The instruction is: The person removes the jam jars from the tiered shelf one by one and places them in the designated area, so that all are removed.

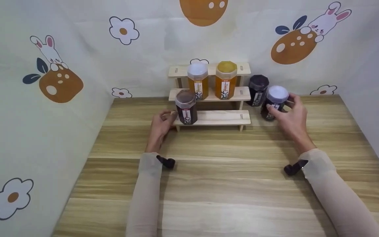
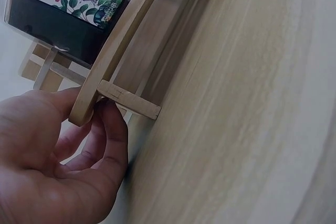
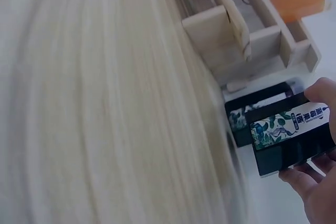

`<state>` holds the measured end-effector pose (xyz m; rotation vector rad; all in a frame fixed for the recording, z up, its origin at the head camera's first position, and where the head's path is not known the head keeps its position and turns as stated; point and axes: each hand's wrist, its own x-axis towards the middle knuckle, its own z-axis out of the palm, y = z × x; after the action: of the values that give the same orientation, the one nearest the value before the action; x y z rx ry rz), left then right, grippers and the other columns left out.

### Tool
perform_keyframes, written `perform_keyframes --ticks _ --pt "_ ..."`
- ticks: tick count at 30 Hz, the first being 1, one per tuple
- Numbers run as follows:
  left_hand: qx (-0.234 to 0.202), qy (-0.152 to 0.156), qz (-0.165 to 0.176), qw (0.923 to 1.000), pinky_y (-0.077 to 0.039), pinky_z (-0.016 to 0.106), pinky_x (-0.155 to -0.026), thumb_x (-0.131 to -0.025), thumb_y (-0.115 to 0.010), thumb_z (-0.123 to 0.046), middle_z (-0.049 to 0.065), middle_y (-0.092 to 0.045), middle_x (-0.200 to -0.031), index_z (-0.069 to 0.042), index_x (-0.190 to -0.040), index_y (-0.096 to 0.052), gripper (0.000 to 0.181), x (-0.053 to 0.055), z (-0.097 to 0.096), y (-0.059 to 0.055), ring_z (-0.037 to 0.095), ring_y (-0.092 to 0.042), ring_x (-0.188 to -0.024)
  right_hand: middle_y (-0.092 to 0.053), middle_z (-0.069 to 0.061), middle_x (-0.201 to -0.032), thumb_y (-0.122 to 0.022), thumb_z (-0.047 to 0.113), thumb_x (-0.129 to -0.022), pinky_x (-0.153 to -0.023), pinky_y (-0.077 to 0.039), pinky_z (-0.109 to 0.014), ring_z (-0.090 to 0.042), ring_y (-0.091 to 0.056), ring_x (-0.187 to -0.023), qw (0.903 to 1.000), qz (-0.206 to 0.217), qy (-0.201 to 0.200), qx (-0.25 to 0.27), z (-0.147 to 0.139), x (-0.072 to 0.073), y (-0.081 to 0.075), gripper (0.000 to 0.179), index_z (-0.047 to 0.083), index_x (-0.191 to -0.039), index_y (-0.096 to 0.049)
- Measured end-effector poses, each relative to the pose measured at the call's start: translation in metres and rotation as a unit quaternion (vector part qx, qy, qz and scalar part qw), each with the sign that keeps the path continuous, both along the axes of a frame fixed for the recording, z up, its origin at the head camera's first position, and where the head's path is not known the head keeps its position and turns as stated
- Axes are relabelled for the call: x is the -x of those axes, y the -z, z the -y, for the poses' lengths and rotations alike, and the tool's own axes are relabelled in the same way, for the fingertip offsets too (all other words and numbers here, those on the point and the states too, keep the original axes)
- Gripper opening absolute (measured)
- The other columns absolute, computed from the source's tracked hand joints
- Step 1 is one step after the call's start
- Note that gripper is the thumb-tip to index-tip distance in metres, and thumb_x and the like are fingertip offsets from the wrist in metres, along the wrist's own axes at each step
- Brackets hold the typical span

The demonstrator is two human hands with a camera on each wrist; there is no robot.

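Observation:
My left hand [image 1: 162,127] pinches the left end of the bottom shelf of a three-tier wooden rack [image 1: 222,118], thumb on top and fingers beneath in the left wrist view. Beside that hand a dark jar [image 1: 186,108] with a red-edged label stands on the bottom shelf. My right hand [image 1: 293,118] grips a dark jar with a white lid [image 1: 274,103], thumb on one side and fingers on the other. Right behind it, to the right of the rack, stands another dark jar with a dark lid [image 1: 258,90]. In the right wrist view the gripped jar [image 3: 291,135] overlaps that one.
On the middle shelf stand two amber jars, one with a white lid [image 1: 198,82] and one with a yellow lid [image 1: 226,80]. The wood-grain table [image 1: 209,184] runs up to a patterned backdrop [image 1: 156,59] behind the rack and at both sides.

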<state>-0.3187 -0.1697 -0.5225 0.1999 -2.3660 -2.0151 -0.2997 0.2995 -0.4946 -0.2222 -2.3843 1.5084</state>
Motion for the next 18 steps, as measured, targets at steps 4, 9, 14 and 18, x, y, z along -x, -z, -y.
perform_keyframes --ticks 4,9,14,18 --pt "0.0 0.002 -0.001 1.0 -0.056 0.023 -0.072 -0.104 -0.075 -0.025 0.006 -0.076 -0.095 0.002 -0.133 -0.065 0.042 -0.001 -0.001 0.001 0.009 -0.068 -0.075 -0.05 -0.023 -0.162 -0.094 0.03 -0.086 -0.121 -0.047 -0.05 -0.039 -0.053 -0.148 0.9999 0.014 -0.002 0.001 -0.008 0.006 0.01 0.094 0.002 -0.158 -0.041" --pt "-0.003 0.004 -0.006 1.0 -0.057 0.024 -0.076 -0.104 -0.075 -0.026 0.005 -0.077 -0.095 0.001 -0.133 -0.068 0.04 0.0 0.0 0.0 0.01 -0.068 -0.083 -0.046 -0.026 -0.163 -0.091 0.03 -0.09 -0.124 -0.044 -0.051 -0.041 -0.048 -0.151 0.9995 0.026 -0.016 -0.012 -0.013 0.014 0.009 0.095 0.0 -0.161 -0.035" --pt "-0.013 0.007 0.0 0.9999 -0.059 0.026 -0.077 -0.105 -0.074 -0.027 0.005 -0.076 -0.099 -0.002 -0.132 -0.069 0.038 -0.001 -0.001 0.001 0.012 -0.069 -0.087 -0.049 -0.027 -0.161 -0.088 0.031 -0.094 -0.127 -0.039 -0.051 -0.04 -0.047 -0.151 0.9986 0.021 -0.027 -0.04 -0.014 0.023 0.006 0.093 -0.002 -0.163 -0.034" --pt "-0.017 0.008 0.001 0.9998 -0.06 0.026 -0.078 -0.105 -0.073 -0.027 0.007 -0.076 -0.102 -0.002 -0.133 -0.068 0.038 -0.001 -0.001 0.001 0.013 -0.07 -0.088 -0.05 -0.026 -0.16 -0.085 0.029 -0.096 -0.128 -0.037 -0.051 -0.04 -0.048 -0.15 0.9984 0.019 -0.024 -0.048 -0.013 0.029 0.007 0.091 -0.002 -0.164 -0.033"
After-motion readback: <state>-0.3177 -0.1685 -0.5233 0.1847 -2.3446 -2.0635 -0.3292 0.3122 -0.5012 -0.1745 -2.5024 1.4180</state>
